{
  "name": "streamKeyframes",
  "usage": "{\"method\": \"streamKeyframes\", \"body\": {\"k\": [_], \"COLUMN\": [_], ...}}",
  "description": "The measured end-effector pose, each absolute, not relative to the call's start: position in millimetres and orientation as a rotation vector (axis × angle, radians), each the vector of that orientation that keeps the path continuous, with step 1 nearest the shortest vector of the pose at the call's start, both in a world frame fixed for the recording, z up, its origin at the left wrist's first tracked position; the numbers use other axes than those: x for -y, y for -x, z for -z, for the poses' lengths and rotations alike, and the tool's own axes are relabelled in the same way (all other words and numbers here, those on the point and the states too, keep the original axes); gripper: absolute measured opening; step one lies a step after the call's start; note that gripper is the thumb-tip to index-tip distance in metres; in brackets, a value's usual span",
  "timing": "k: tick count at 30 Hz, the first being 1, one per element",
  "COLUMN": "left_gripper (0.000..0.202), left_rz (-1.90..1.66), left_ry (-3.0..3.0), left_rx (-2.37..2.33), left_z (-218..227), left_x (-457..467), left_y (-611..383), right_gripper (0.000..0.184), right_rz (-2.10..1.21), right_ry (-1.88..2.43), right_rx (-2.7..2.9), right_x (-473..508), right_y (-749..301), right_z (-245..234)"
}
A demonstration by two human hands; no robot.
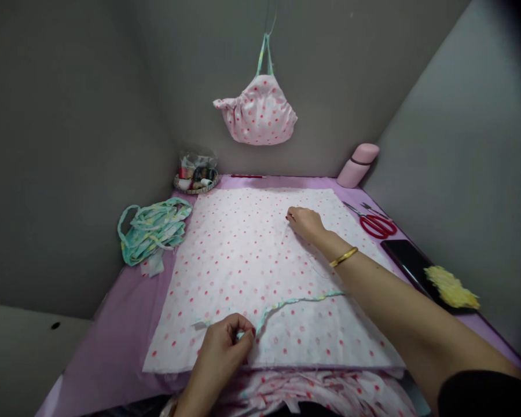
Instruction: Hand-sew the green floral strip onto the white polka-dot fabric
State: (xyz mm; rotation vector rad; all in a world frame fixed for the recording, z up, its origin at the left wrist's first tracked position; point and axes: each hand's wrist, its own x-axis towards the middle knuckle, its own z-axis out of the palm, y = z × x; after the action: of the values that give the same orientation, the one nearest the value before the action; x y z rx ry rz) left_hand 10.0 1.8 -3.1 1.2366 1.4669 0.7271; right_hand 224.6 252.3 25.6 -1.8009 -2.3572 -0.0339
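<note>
Purple tabletop (95, 347), dotted cloth (243, 249) on top

Left hand (226, 350): fingers pinching green strip (293, 301) on cloth's near part. Right hand (306, 223): fingertips drawn together over cloth's far half; anything between them too small to tell.

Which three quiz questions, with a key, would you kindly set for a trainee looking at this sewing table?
1. Multiple choice: what sits in the small basket at the table's far left corner?
a) a smartphone
b) thread spools
c) a pink bottle

2. True or false: the red-handled scissors lie to the left of the polka-dot fabric sheet.

3. Short answer: what do the fingers of the left hand pinch?

Key:
1. b
2. False; they lie to its right.
3. A narrow mint-green fabric strip.
</note>
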Motion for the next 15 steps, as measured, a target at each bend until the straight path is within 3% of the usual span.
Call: {"method": "streamKeyframes", "body": {"k": [5,8,12,15], "left_gripper": [0.016,0.019,0.028,0.034], "left_rz": [-0.735,-0.731,-0.735,-0.728], "left_ry": [-1.193,-1.165,-1.103,-1.077], "left_rx": [-1.447,-1.432,-1.42,-1.417], "left_z": [6,6,10,19], "left_x": [-3,-4,-6,-6], "left_y": [-9,-7,-3,1], "right_gripper": [0.017,0.029,0.019,0.023], "right_rz": [-0.177,-0.194,-0.154,-0.162], "right_ry": [1.572,1.46,1.524,1.627], "right_rx": [2.383,2.299,2.033,1.856], "right_x": [-230,-207,-160,-114], "right_y": [-223,-238,-296,-350], "right_z": [-18,-19,-22,-19]}}
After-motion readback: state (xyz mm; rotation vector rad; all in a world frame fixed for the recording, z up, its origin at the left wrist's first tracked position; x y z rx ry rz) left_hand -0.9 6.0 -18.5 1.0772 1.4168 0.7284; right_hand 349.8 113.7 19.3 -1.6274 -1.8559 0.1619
